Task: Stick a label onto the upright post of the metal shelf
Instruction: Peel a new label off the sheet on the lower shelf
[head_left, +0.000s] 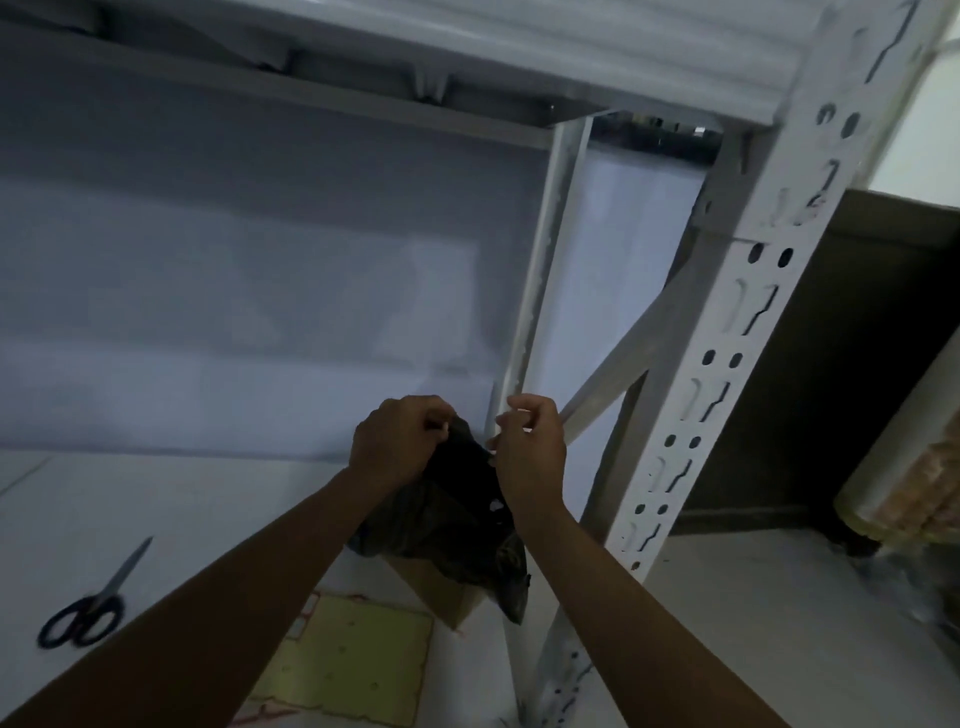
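Note:
A white perforated upright post (727, 332) of the metal shelf runs diagonally down the right side. My left hand (395, 447) and my right hand (530, 447) are raised close together left of the post, in front of a thinner rear upright (540, 270). Both pinch the top edge of a dark, crumpled plastic bag (457, 514) that hangs between them. A small pale scrap shows at my right fingertips; whether it is a label I cannot tell. The bag's inside is hidden.
Black-handled scissors (88, 608) lie on the white shelf surface at lower left. A yellow sheet (353, 654) and a brown cardboard box (441, 592) sit below the bag. A shelf deck (363, 57) spans overhead. A roll of clear film (893, 467) stands at far right.

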